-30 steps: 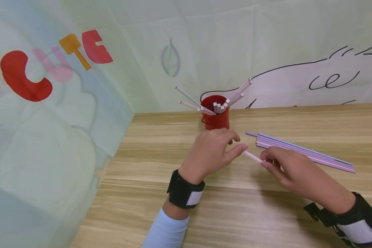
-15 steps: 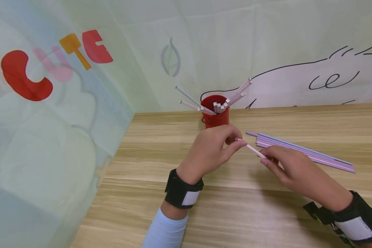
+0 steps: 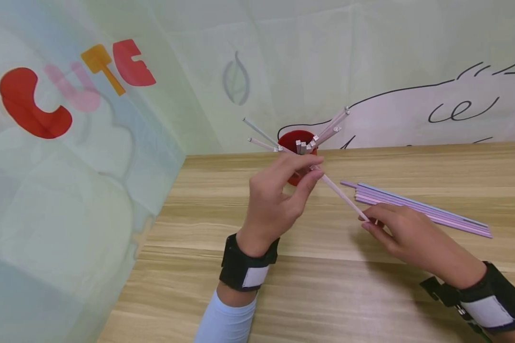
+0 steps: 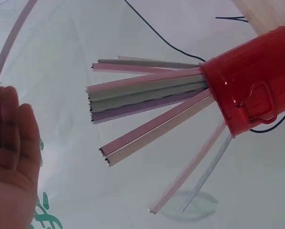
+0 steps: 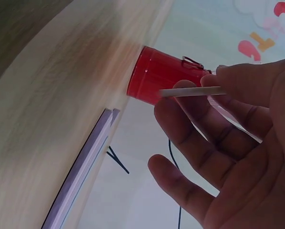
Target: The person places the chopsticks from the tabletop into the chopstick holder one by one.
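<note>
A pale pink pencil point(image 3: 342, 194) with a glittery top slants between my two hands. My left hand point(image 3: 274, 197) pinches its upper end between thumb and fingers, in front of the small red bucket point(image 4: 257, 76). Lower down, my right hand point(image 3: 405, 231) pinches the other end; the right wrist view shows the short pencil end point(image 5: 190, 91) poking past the thumb. Several pastel pencils point(image 4: 147, 98) with glittery tops stand fanned out in the bucket. The left hand covers part of the bucket in the head view.
Beyond the right hand, a row of pink, purple and blue pencils point(image 3: 420, 209) lies flat on the wooden table point(image 3: 326, 295). A printed cloth point(image 3: 189, 62) hangs behind and to the left, close to the bucket.
My left hand has taken hold of the pencil's glittery end and moved up and left toward the bucket. More of the pencil shows between the hands. The right hand has barely moved.
</note>
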A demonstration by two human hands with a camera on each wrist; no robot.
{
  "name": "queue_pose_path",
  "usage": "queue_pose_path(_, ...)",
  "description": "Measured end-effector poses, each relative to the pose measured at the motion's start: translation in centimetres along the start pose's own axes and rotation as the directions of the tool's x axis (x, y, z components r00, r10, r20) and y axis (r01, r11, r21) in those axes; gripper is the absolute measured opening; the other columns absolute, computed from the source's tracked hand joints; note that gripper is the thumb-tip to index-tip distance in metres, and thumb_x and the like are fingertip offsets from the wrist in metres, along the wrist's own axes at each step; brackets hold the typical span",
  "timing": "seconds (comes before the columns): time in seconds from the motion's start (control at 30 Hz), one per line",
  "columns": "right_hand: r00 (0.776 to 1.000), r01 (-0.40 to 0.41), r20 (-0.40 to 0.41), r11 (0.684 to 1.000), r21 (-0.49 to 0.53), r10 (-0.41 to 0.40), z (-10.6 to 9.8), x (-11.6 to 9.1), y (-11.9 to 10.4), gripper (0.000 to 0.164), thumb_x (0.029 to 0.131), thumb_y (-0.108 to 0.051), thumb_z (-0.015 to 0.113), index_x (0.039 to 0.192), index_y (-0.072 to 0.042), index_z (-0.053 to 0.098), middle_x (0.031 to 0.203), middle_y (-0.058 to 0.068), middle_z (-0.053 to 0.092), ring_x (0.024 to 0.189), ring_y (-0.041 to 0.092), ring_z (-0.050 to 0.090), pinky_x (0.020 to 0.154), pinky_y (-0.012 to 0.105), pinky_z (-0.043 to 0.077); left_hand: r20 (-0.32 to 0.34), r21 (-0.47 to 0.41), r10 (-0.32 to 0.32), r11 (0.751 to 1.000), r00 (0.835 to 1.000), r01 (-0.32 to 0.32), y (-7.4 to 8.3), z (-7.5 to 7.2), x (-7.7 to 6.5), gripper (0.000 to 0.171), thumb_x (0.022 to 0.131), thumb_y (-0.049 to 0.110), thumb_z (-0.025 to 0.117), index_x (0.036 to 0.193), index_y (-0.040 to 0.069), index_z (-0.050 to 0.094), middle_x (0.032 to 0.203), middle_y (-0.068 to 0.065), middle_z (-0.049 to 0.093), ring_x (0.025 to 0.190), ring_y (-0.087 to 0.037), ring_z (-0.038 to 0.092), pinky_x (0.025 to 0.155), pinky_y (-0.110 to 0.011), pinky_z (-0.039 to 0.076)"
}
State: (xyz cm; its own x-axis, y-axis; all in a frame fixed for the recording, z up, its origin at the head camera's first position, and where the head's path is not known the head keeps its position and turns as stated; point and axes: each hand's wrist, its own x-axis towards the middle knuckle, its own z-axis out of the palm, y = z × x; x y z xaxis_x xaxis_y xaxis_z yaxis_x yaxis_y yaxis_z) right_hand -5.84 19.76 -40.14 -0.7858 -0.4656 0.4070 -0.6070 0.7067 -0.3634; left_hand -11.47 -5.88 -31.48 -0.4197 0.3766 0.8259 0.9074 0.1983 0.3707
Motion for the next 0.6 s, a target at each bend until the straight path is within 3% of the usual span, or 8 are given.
queue_pose_path(0.3,0.999,-0.045,0.027,0.999,-0.02,0.046,0.2,-0.2,0.3,0.015,0.084,-0.006,0.079,0.097,-0.01,0.072,0.08,-0.009,0.066,0.069,0.002,0.057,0.055,0.028,0.049,-0.174,0.059,0.063,0.997,0.983,-0.053,0.3,-1.1,0.3,0.024,0.085,-0.002,0.077,0.108,-0.006,0.07,0.097,-0.015,0.072,0.08,-0.021,0.067,0.073,-0.032,0.059)
queue_pose_path(0.6,0.994,-0.086,0.057,0.995,-0.051,0.089,0.3,-0.3,0.5,0.02,0.085,-0.011,0.079,0.103,-0.006,0.072,0.08,-0.006,0.067,0.07,0.005,0.061,0.056,0.029,0.052,-0.23,0.088,0.106,0.992,0.967,-0.088,0.6,-1.3,0.4,0.021,0.087,-0.001,0.075,0.106,-0.007,0.071,0.095,-0.016,0.072,0.079,-0.023,0.067,0.072,-0.032,0.058)
